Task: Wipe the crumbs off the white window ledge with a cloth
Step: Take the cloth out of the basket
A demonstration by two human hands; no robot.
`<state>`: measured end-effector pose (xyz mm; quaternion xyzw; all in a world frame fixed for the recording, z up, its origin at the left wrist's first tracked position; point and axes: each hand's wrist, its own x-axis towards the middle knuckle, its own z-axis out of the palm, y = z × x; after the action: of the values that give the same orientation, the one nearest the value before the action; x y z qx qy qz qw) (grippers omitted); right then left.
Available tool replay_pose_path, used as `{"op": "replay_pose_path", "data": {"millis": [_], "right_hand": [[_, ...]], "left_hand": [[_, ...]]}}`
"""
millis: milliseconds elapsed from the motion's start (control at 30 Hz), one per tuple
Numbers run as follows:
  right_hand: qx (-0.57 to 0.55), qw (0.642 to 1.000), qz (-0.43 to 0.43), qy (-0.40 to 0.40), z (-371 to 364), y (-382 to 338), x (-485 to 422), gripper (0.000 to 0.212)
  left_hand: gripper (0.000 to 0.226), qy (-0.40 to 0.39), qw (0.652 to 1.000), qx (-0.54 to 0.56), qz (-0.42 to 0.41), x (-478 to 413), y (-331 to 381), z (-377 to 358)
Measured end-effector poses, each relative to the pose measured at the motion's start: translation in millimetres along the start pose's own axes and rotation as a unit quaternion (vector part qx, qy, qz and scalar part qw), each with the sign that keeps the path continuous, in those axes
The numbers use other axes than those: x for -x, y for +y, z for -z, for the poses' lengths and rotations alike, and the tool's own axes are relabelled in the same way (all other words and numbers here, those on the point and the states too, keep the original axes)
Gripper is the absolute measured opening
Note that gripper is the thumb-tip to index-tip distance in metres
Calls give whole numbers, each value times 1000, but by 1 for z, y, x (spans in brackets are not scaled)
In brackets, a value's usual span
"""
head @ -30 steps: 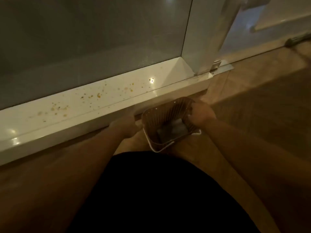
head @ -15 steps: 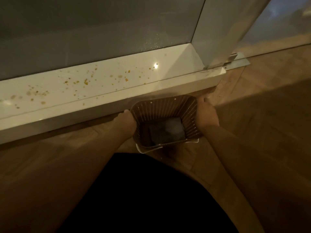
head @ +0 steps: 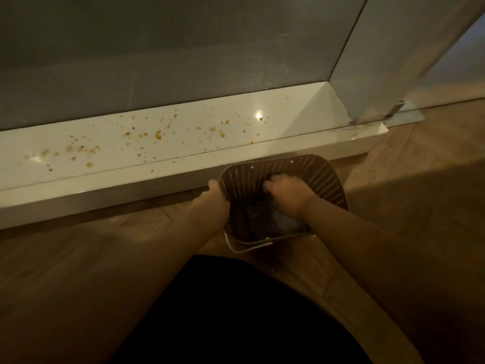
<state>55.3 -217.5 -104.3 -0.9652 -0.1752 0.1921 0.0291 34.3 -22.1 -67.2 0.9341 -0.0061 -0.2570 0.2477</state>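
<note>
step: fetching cloth | left hand (head: 216,197) grips basket (head: 324,179) wall | right hand (head: 287,193) inside, over grey cloth (head: 282,224), grasp unclear | crumbs (head: 157,135) on ledge (head: 296,122) beyond left hand, unwiped | next: lift cloth out, sweep ledge

The window ledge (head: 301,111) runs along the foot of the glass pane (head: 157,48) and ends at the frame post (head: 393,61) on the right. Crumbs (head: 158,135) lie scattered over its left and middle stretch. On the floor (head: 78,245), just before the ledge, stands the basket (head: 325,179) — cloth (head: 278,222) at its bottom, right hand (head: 287,193) inside over it, left hand (head: 210,200) holding its left wall.
</note>
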Motion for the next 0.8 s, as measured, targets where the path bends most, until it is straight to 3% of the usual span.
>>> {"op": "replay_pose_path", "data": {"millis": [67,133,333,400,533,633,800], "right_hand": [[-13,989,-21,-147,-16,1,-23,53],[-18,971,-48,-234,-30,5,-40,68],[88,943,-102,-303,-66,11,-68,102],[96,942,-101,-305,-68,8,-71,95],[155,929,-96,-322,-67,0,-68,56],[166,925,-83,-332,-66,-4,-64,49],[37,959,-71,-273,-49,-5,-55,36]], "left_hand": [[19,-6,1000,14,0,-2,-2,-3],[15,2,1000,-4,5,-5,-4,-5],[31,15,1000,-17,-9,-15,-14,-16],[31,20,1000,-10,-7,-16,-15,-19],[31,45,999,-28,-6,-14,-13,-20],[36,57,998,-32,1,-15,-11,-22],[44,18,1000,0,0,-16,-10,-17]]}}
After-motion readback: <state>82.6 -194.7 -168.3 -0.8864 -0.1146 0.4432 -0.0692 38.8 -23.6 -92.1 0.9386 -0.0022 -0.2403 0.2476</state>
